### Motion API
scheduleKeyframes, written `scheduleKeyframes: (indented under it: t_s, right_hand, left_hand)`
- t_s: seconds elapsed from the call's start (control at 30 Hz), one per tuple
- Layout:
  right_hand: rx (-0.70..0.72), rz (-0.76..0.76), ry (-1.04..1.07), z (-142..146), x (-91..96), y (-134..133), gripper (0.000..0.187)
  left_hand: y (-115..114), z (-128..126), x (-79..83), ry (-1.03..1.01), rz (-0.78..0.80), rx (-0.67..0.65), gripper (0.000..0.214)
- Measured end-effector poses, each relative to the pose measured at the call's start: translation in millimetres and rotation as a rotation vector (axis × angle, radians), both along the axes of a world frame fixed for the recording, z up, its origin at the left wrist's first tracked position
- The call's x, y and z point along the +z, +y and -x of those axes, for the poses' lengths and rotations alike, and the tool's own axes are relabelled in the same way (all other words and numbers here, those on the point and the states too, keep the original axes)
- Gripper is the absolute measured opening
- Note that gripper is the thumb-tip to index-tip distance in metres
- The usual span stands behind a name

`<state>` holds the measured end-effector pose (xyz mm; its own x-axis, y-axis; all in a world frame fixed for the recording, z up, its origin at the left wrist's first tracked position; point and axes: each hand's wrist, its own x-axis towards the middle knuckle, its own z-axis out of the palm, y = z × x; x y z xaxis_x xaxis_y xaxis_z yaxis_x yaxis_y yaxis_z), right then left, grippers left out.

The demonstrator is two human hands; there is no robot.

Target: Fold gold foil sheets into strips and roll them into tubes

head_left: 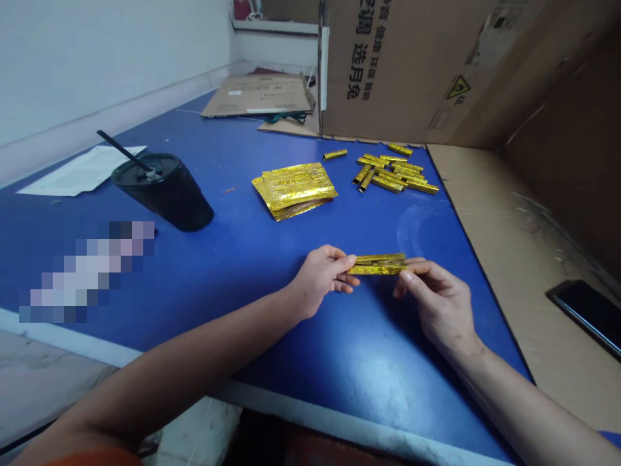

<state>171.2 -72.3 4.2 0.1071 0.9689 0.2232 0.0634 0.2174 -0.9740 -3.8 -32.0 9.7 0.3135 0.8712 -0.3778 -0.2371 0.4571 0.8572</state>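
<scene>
Between my two hands, above the blue tabletop, is a narrow folded piece of gold foil paper (378, 264), with a crease running along its length. My left hand (326, 275) pinches its left end between thumb and fingers. At the opposite end, the thumb and fingers of my right hand (439, 301) are closed on it. Beyond my hands lies a stack of flat gold foil sheets (298, 188). Farther right, several folded gold foil strips (392, 171) lie in a loose pile, and one more folded strip (335, 155) sits apart from them.
A black tumbler with a straw (167, 194) leans at the left, near a white paper (80, 171). Flattened cardboard (257, 95) lies at the back. A tall carton wall (412, 71) bounds the far right side. A phone (589, 314) rests on cardboard at right.
</scene>
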Motion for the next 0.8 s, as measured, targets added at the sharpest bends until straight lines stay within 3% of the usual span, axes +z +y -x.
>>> scheduleKeyframes:
  t_s: [0.07,0.2,0.47,0.63,0.8]
  right_hand:
    - [-0.002,0.042,0.042,-2,-1.2,1,0.006]
    - [0.053,0.09,0.068,-3,-3.4,3,0.005]
    - [0.188,0.075,0.077,-3,1.4,1,0.003]
    - [0.121,0.166,0.269,-2,6.4,3,0.005]
    - [0.085,0.245,0.287,-2,5.4,5,0.01]
  left_hand:
    - [0,0,0.4,0.058,-0.136,0.012,0.021]
    - [-1,1,1.3,0.083,-0.267,-0.161,0.025]
    - [-1,0,0.3,0.141,-0.202,-0.19,0.013]
    - [-3,-2,0.2,0.173,-0.188,-0.215,0.01]
    - [-1,1,0.7,0.08,-0.12,-0.247,0.015]
